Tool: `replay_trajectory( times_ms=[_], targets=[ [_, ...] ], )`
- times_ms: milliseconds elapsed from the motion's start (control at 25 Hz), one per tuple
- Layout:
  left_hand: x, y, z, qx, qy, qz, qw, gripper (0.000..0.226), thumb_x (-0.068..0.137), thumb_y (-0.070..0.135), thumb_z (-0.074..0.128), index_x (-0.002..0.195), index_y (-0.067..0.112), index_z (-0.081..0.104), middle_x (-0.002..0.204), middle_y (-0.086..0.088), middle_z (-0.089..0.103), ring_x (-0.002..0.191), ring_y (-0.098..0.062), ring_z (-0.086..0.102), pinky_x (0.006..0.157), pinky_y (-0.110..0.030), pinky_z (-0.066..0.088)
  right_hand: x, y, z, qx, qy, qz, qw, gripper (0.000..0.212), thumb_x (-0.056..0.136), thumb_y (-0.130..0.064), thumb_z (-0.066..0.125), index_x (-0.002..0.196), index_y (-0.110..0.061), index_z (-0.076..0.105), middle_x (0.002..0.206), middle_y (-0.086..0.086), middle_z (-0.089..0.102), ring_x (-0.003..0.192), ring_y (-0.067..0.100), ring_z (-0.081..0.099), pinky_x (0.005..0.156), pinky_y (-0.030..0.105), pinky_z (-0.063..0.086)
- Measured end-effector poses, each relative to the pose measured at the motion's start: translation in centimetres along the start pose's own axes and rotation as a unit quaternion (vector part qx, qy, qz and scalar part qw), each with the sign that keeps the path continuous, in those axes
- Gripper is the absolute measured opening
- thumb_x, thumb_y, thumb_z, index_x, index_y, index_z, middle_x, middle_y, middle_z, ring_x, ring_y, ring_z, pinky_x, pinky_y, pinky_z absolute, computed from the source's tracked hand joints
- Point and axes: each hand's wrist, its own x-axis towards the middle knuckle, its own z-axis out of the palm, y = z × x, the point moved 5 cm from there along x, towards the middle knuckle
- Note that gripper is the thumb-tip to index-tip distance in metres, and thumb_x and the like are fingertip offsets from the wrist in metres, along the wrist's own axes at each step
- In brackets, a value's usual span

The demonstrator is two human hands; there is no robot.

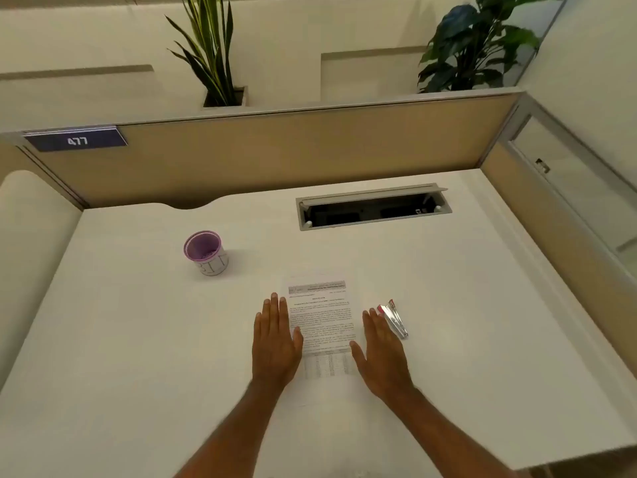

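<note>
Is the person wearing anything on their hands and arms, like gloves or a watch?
No, nothing that shows. The left hand and the right hand have no gloves and no rings that I can see. There is no watch or bracelet at either wrist. Both arms are bare right down to the picture's edge, with no sleeves in view.

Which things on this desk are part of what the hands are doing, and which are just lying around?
In hand: printed sheet, flanked by left hand and right hand; probably stapler.
Lying about: purple cup, cable hatch, number plate.

stapler (394,320) just beside right hand (381,351)
</note>
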Motion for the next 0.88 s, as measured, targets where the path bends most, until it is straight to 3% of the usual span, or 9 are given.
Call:
replay_trajectory(
  times_ms=[160,320,600,880],
  targets=[
    [-0.4,-1.3,2.7,-0.029,-0.025,-0.061,0.997,0.08,0.097,0.051,0.007,0.164,0.008,0.006,0.174,-0.011,0.003,0.162,-0.027,0.002,0.132,-0.042,0.002,-0.5,0.3,2.9,-0.01,-0.047,0.022,0.999,0.073,0.102,-0.049,0.039,0.16,-0.016,0.008,0.168,0.002,0.007,0.156,0.021,0.006,0.124,0.036,0.017],
    [0.0,-2.0,4.6,-0.048,-0.053,-0.105,0.992,0.069,0.109,0.042,0.031,0.164,0.009,0.005,0.174,-0.01,0.005,0.162,-0.026,0.001,0.132,-0.045,0.0,0.1,0.1,4.2,-0.007,-0.063,0.03,0.998,0.075,0.1,-0.047,0.044,0.16,-0.017,0.009,0.168,0.001,0.006,0.156,0.019,0.003,0.124,0.034,0.014],
    [0.0,-1.5,5.4,-0.095,-0.063,-0.133,0.984,0.074,0.107,0.04,0.042,0.164,0.01,0.005,0.174,-0.009,0.004,0.162,-0.027,0.0,0.131,-0.045,-0.003,-0.5,0.3,5.7,-0.049,-0.09,0.027,0.994,0.089,0.093,-0.063,0.045,0.16,-0.016,0.011,0.167,0.001,-0.001,0.156,0.02,-0.003,0.125,0.037,0.008],
    [1.5,-0.8,4.2,-0.18,-0.035,-0.213,0.96,0.075,0.101,0.035,0.058,0.162,0.01,0.022,0.166,-0.01,0.035,0.152,-0.03,0.03,0.125,-0.049,0.027,-0.3,0.4,6.0,-0.042,-0.099,0.047,0.993,0.092,0.091,-0.066,0.048,0.16,-0.019,0.011,0.168,-0.001,0.0,0.156,0.02,-0.002,0.124,0.041,0.012]
  ],
)
